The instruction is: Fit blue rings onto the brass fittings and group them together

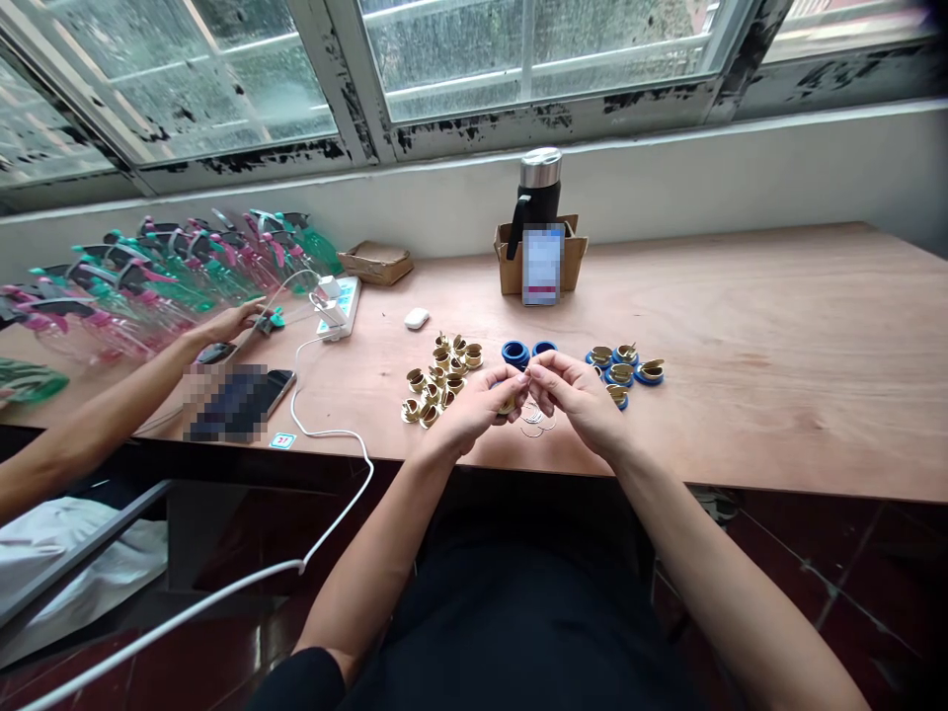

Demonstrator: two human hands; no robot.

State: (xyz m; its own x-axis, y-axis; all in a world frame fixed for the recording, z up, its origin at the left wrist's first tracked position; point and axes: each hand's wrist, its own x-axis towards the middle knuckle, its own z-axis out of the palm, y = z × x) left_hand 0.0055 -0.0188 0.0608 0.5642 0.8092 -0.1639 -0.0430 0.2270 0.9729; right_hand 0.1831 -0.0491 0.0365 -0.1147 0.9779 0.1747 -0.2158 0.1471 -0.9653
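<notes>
My left hand [481, 403] is closed on a small gold metal fitting [508, 405], mostly covered by the fingers. Meeting it at the fingertips, my right hand [569, 393] is pinched shut; what it grips is too small to make out. Several thin whitish rings [534, 425] lie on the table just below both hands. Behind the fingers stand two blue plastic rings, one at left [514, 354] and one at right [545, 348]. Loose gold fittings [436, 377] are clustered to the left. On the right sit several gold fittings set in blue rings [620, 373].
A black flask [540, 197] stands in a cardboard box [572, 259] with a phone [542, 265] leaning on it. Spray bottles [185, 267], a power strip [342, 311], a white cable [337, 433] and another person's hand [233, 321] occupy the left.
</notes>
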